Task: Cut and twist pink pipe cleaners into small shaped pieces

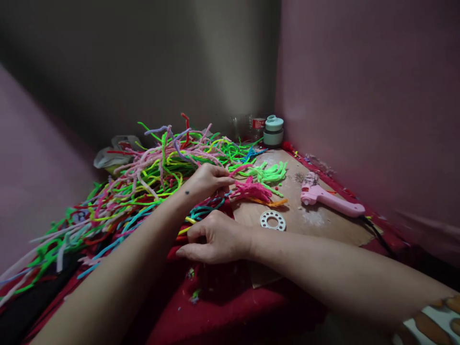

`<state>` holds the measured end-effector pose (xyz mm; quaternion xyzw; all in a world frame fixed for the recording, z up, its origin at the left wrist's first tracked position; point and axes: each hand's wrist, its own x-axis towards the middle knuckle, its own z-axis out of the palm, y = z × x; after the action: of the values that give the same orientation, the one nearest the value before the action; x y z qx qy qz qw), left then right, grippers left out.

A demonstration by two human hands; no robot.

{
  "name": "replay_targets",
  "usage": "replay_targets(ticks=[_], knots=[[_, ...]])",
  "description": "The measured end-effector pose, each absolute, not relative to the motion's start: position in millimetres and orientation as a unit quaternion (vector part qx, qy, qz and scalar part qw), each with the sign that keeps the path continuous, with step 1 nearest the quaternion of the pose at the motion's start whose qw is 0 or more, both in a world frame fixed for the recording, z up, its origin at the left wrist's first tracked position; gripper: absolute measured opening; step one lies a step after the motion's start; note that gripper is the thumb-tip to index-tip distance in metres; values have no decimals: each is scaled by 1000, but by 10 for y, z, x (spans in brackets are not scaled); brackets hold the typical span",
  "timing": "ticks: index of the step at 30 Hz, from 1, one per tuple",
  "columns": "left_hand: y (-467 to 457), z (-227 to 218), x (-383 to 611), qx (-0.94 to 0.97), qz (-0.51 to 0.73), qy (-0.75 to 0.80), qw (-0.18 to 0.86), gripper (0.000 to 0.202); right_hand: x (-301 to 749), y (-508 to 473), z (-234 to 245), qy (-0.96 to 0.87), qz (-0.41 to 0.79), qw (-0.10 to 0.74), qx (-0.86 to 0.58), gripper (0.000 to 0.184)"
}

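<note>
A large tangled heap of pipe cleaners point(154, 163) in pink, green, yellow, blue and red spreads over the left and back of the table. My left hand point(212, 179) reaches over its right edge, fingers closed; what they pinch is hidden. Right by its fingertips lies a bundle of magenta pipe cleaners point(253, 190), with a bright green bundle point(271, 172) behind. Nearer me, my right hand point(219, 237) is curled, thumb and forefinger apart, beside the ends of yellow pipe cleaners point(184, 231). An orange pipe cleaner point(276, 203) lies past the magenta bundle.
A pink glue gun point(334, 200) with a black cord lies on the cardboard sheet point(298, 227) at right. A white ring with holes point(264, 221) sits near my right wrist. A mint-lidded container point(273, 130) and plastic bottle point(258, 125) stand at back. Red cloth point(230, 306) covers the table.
</note>
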<state>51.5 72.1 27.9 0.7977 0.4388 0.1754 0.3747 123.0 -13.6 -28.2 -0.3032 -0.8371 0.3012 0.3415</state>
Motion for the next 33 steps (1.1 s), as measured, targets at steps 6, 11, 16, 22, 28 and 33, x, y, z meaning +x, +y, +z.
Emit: replay_targets(ticks=[6,11,16,22,28,33], knots=[[794,500,325,787,202,493,310,19,1251,-135,-285,-858,300,298,-292,33],[637,546,-185,787,137,540,264,25,1248,-160,-310,-856,288,320,-285,36],[586,336,-505,804,114,554,182,27,1232,-164,-327,-857,285,316,-290,34],[603,106,-531,809,50,585,32,29,1237,-171,-328,-863,262,317,-293,32],[550,72,-526,804,64,587,-65,29,1235,-158,-316,-849,277,324,-313,32],[316,215,-507,768,91,615,-154,31,1223,-72,-273,-758,353,396,-380,29]])
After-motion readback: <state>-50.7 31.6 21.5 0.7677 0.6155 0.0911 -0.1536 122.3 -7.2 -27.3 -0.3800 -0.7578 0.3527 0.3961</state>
